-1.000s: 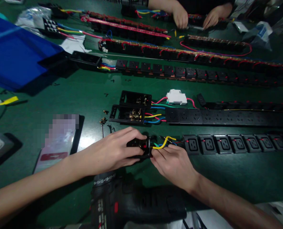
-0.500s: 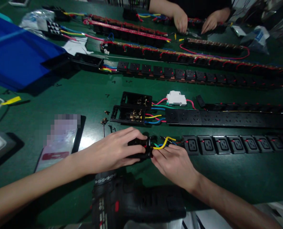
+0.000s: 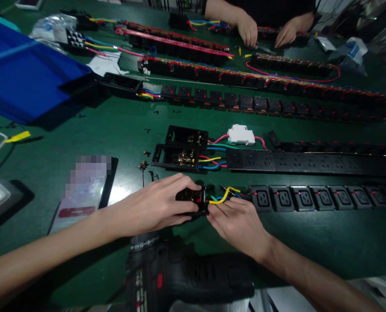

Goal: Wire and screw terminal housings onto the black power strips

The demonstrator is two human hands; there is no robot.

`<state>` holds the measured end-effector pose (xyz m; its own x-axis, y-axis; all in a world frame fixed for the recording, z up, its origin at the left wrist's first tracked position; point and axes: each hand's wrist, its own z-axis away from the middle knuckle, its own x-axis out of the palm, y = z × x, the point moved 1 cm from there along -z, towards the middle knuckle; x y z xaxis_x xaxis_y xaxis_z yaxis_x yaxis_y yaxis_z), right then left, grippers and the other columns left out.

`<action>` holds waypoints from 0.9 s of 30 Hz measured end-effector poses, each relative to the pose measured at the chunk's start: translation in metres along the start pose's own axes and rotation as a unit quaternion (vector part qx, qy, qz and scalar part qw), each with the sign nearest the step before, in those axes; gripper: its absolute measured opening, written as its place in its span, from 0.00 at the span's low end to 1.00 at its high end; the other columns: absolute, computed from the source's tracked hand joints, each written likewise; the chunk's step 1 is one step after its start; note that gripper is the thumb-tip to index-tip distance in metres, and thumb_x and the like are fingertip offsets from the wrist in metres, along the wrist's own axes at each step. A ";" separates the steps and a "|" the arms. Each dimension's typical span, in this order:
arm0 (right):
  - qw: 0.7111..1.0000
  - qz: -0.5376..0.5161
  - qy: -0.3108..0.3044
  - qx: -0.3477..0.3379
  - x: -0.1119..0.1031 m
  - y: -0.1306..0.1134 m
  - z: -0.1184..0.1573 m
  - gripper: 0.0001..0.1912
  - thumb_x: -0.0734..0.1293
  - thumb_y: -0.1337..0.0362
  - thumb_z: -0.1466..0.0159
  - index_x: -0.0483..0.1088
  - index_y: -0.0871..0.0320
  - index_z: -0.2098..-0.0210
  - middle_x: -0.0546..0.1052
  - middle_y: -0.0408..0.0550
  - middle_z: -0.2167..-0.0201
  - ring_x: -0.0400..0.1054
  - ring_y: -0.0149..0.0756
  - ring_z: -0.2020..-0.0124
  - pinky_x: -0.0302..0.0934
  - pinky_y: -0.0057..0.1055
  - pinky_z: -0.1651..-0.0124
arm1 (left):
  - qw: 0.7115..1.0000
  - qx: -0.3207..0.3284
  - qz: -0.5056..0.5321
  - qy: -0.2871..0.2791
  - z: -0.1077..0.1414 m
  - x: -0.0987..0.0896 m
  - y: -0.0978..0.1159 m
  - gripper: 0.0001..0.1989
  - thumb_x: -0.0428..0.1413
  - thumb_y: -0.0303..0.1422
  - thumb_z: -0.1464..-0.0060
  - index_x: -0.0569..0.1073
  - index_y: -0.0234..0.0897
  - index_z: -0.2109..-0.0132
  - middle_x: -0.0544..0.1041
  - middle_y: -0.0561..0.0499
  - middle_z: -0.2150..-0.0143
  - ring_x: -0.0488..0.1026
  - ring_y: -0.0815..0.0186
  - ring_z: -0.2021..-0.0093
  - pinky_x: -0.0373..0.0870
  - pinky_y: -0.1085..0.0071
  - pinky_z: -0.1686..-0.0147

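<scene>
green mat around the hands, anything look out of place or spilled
Small loose screws lie scattered on the mat, left of the open socket housings, and not in any container, so they look stray. Nothing else stands out.

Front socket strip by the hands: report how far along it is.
Done: the row of sockets sits in place along the strip. In hand: the left hand holds a black terminal housing at the strip's end, and the right hand is at the yellow wire. Left: that wire and its neighbours still lie outside the housing.
</scene>
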<state>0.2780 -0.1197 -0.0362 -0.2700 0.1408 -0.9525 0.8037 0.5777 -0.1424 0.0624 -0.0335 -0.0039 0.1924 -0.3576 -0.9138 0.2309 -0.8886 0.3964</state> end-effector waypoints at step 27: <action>1.000 -0.009 0.015 -0.005 -0.003 0.000 -0.003 0.07 0.63 0.69 0.33 0.70 0.57 0.68 0.77 0.40 0.75 0.70 0.31 0.74 0.51 0.33 0.66 | 1.000 -0.003 0.008 0.019 -0.001 -0.001 0.001 0.09 0.55 0.31 0.39 0.75 0.39 0.52 0.68 0.41 0.45 0.69 0.56 0.45 0.73 0.58 0.48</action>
<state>0.2771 -0.1176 -0.0327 -0.3011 0.1544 -0.9410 0.7930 0.5886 -0.1572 0.0637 -0.0340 -0.0027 0.2320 -0.3611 -0.9032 0.2335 -0.8807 0.4121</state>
